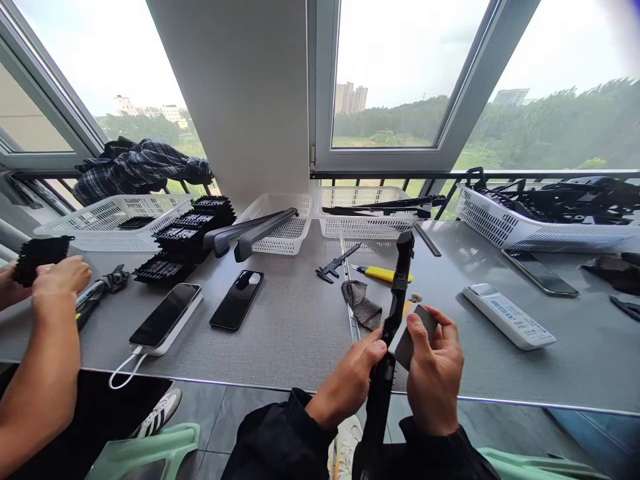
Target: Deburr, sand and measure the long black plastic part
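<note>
My left hand is wrapped around a long black plastic part, which stands steeply tilted over the table's front edge. Between the thumb and fingers of my right hand is a small grey block, perhaps a sanding block, held against or close beside the part; contact cannot be made out. Just beyond my hands lie a crumpled dark grey cloth, a yellow utility knife, a black caliper and a steel ruler.
White baskets line the back, one heaped with black parts. Phones and a white power bank lie on the grey table. At left, a co-worker's hands hold a black part near stacked black pieces.
</note>
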The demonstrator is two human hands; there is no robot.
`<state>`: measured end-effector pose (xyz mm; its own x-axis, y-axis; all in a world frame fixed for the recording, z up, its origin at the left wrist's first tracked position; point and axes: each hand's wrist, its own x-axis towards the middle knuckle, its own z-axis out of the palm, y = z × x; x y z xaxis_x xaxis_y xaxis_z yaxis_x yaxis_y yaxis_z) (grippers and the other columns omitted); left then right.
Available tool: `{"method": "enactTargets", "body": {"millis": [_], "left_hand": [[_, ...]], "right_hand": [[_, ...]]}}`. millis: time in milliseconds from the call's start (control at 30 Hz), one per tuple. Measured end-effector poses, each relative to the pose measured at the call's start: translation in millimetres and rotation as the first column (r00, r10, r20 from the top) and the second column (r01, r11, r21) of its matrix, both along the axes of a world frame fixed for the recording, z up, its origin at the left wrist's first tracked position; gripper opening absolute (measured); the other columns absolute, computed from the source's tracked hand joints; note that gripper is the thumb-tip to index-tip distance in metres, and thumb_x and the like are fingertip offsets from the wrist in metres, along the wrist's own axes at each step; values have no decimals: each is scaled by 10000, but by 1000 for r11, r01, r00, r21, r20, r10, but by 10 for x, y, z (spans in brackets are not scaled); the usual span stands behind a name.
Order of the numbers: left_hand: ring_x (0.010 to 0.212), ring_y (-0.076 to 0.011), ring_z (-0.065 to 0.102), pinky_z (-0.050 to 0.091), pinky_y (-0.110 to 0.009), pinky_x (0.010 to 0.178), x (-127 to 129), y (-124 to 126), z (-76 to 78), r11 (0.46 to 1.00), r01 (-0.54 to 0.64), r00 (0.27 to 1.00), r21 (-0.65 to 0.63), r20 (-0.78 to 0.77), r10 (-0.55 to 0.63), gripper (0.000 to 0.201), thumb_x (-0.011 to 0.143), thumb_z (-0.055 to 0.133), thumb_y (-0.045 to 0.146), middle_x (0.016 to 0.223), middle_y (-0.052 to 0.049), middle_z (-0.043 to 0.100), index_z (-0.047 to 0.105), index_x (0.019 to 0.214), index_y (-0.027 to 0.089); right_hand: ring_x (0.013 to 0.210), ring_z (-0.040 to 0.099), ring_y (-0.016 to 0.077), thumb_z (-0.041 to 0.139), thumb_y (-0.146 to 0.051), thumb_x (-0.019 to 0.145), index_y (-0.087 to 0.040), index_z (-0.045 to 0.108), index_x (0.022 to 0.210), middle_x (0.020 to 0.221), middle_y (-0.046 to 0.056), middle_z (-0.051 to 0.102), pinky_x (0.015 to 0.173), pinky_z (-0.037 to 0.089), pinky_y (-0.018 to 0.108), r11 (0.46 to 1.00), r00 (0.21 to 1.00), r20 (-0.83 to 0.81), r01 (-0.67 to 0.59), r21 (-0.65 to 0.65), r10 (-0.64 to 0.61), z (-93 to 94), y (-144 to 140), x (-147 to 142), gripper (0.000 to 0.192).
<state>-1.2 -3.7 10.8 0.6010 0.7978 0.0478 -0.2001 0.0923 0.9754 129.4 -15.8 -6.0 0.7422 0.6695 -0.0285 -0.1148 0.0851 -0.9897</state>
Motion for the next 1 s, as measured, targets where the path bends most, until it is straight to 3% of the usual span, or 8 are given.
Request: {"method": "enactTargets", "body": {"millis": [167, 267, 400, 567, 700, 867, 1000], "left_hand": [[1075, -262, 612, 442, -363, 1038, 5, -33, 31, 1000, 23, 998, -7, 50, -22, 498, 1012, 506, 406, 1152, -66, 717, 678, 1423, 184], [916, -231, 596, 470, -326, 902, 6, -15, -37, 997, 19, 996, -74, 84, -13, 505, 930, 571, 442, 944, -43, 689, 726, 1326, 169], [632, -161, 479, 438, -273, 656, 2, 25, -113, 980, 22, 994, -197, 110, 0, 586, 885, 590, 555, 683, 14, 540, 722, 1281, 144], [529, -107, 382, 341, -219, 503, -20, 59, -163, 970, 58, 978, -237, 206, -8, 581, 885, 589, 515, 681, 46, 485, 671, 1318, 137], [501, -120, 439, 394, -224, 491, -37, 77, -238, 951, 116, 973, -287, 223, -51, 625, 861, 547, 459, 659, 37, 542, 614, 1390, 133], [456, -142, 496, 398, -226, 440, -37, 43, -243, 981, 83, 985, -177, 162, -54, 624, 935, 464, 531, 601, 13, 586, 601, 1367, 104], [471, -136, 544, 426, -214, 447, -42, 24, -175, 995, 62, 996, -78, 74, -56, 601, 906, 603, 534, 632, 28, 589, 598, 1365, 146]], "right_hand": [[762, 685, 193, 799, -694, 790, -218, 624, 1255, 992, 46, 731, 655, 550, 289, 999, 999, 5, -32, -18, 32, -36, 13, -8, 688], [705, 683, 198, 791, -714, 779, -221, 608, 1277, 925, 31, 732, 601, 541, 286, 994, 992, -67, -107, -20, 106, -5, 13, -35, 725], [732, 729, 223, 810, -697, 774, -228, 591, 1299, 921, 26, 759, 623, 576, 301, 974, 964, -141, -226, 7, 225, 45, -1, -66, 738], [694, 725, 211, 834, -688, 766, -236, 611, 1304, 911, 18, 766, 613, 582, 298, 951, 941, -145, -309, -12, 305, 59, -25, -59, 737], [665, 686, 191, 832, -706, 760, -233, 636, 1290, 883, 11, 742, 614, 563, 295, 970, 971, -31, -239, -38, 238, 59, -39, -59, 737], [659, 668, 199, 823, -720, 763, -218, 632, 1282, 830, 11, 713, 559, 526, 281, 978, 978, 28, -203, -36, 204, 65, -44, -86, 747], [706, 694, 203, 817, -692, 796, -226, 633, 1273, 881, 23, 732, 595, 551, 286, 974, 973, 49, -225, -5, 225, 61, -43, -76, 692]]}}
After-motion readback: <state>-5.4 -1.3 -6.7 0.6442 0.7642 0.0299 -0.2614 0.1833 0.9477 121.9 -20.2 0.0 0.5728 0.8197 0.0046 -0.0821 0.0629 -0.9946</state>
